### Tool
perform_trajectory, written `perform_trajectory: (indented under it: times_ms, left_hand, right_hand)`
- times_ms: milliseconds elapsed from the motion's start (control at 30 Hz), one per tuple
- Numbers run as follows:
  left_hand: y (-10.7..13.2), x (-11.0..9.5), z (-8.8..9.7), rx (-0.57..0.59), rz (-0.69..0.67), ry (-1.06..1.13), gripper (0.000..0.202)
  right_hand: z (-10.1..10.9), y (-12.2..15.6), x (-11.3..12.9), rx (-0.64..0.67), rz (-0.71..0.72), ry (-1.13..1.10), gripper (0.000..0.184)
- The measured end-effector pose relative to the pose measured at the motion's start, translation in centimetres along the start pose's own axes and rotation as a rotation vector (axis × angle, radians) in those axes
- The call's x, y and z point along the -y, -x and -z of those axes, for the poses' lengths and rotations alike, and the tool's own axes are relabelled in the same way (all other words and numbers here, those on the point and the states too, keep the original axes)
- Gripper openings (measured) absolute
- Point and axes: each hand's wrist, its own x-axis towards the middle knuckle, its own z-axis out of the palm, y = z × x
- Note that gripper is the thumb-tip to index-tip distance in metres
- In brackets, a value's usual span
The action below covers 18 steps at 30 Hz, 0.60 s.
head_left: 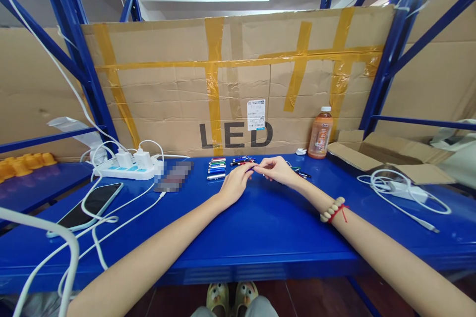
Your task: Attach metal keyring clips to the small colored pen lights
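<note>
My left hand (235, 184) and my right hand (277, 168) meet over the blue table (260, 228). Together they pinch a small blue pen-like piece (252, 170) between their fingertips. Both hands have their fingers closed on it. Just behind the hands lies a row of several coloured pens (216, 167), and more loose pens (241, 160) lie beside it. A few further pens (302, 173) show to the right of my right hand. My right wrist wears a bead bracelet with a red string (333, 209).
A white power strip with chargers (126, 166) and trailing white cables sits at the left, next to a phone (89, 204). An orange drink bottle (320, 133) stands at the back right. An open cardboard box (386, 153) and a coiled cable (397, 188) occupy the right. Taped cardboard forms the back wall.
</note>
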Motion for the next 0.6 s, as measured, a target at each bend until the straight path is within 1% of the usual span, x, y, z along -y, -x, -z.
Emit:
perform_trajectory:
  times_ms: [167,333,467,600]
  left_hand:
    - [0.0,-0.4,0.0,0.005,0.037,-0.02,0.027]
    - [-0.1,-0.3,-0.1,-0.012,0.054,0.0,0.024]
    - [-0.2,-0.1,-0.2,-0.009,0.061,-0.002,0.022]
    - [-0.1,-0.2,-0.2,0.014,0.073,-0.002,0.022]
  right_hand:
    - [0.1,0.0,0.2,-0.029,0.011,0.041,0.046]
    - [0.4,0.0,0.4,-0.099,0.108,0.08,0.045]
    - [0.7,-0.1,0.6,-0.056,0.225,0.089,0.042]
    - [1.1,-0.2,0.3,-0.017,0.279,0.114,0.036]
